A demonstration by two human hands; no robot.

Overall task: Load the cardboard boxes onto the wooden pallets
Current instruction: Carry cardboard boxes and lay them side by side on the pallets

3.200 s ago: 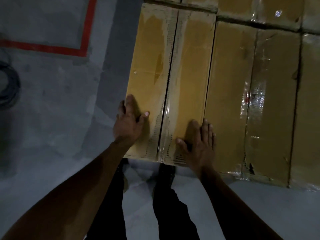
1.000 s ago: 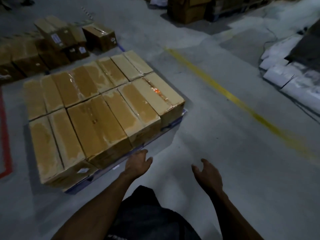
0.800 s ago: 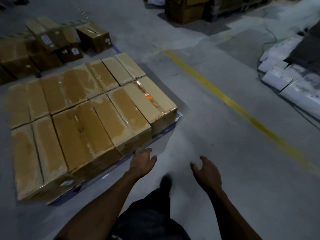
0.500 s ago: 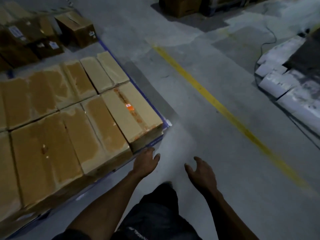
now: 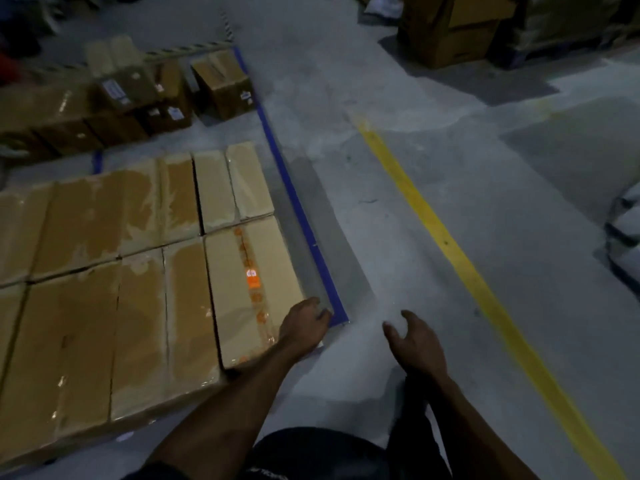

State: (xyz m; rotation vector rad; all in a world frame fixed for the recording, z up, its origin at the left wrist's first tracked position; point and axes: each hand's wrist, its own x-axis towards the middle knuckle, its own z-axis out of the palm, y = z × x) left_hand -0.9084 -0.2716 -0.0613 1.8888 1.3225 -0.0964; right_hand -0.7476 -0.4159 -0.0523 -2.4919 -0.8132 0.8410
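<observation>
Several taped cardboard boxes [image 5: 138,306] lie flat in one layer on the left, covering the pallet beneath, which is hidden. The nearest right-hand box [image 5: 252,289] carries orange-printed tape. My left hand [image 5: 304,323] hangs loosely over that box's near right corner and holds nothing. My right hand [image 5: 414,341] hovers over bare floor to the right, fingers relaxed and empty. More cardboard boxes [image 5: 221,83] stand on the floor at the back left.
A blue floor line [image 5: 298,209] runs along the right side of the stacked boxes, and a yellow floor line [image 5: 450,244] crosses the concrete further right. Tall cartons [image 5: 457,29] stand at the back right. White bundles [image 5: 627,233] lie at the right edge.
Both hands left the box top they pressed on and now hang free. My view has swung rightward and closer to the stack's right corner.
</observation>
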